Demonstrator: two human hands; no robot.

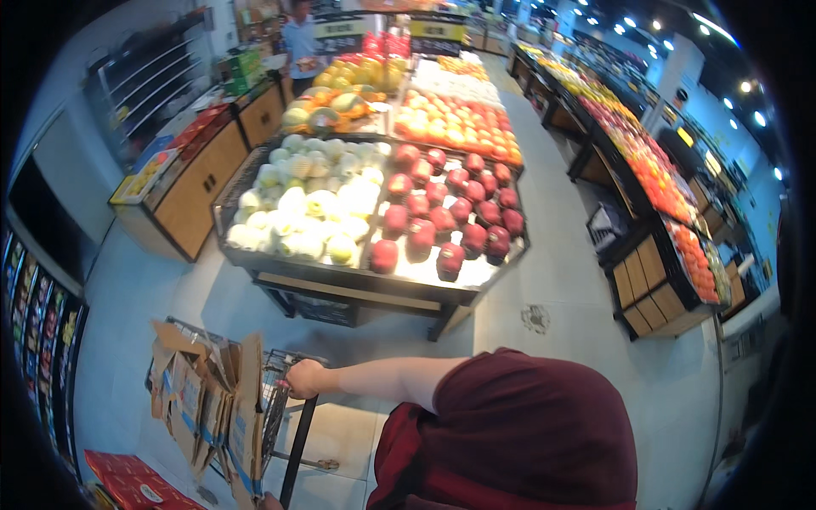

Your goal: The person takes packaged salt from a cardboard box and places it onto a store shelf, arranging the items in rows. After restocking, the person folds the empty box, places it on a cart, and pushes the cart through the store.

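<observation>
My right hand (303, 379) is closed around the far end of the dark handle (298, 452) of a metal shopping cart (273, 408). Flattened cardboard boxes (239, 427) stand upright and tilted in the cart, packed together beside the handle. At the bottom edge of the picture, only a small part of my left hand (271, 503) shows, against the near cardboard and close to the handle; its fingers are hidden. A dark red sleeve covers my right shoulder.
A fruit display stand (357, 280) holds red apples (421, 236) and pale fruit in foam nets. Wooden cabinets (191, 197) stand left, another fruit stand (637, 255) right. Red packaging (137, 481) lies lower left. A person (298, 38) stands behind the display.
</observation>
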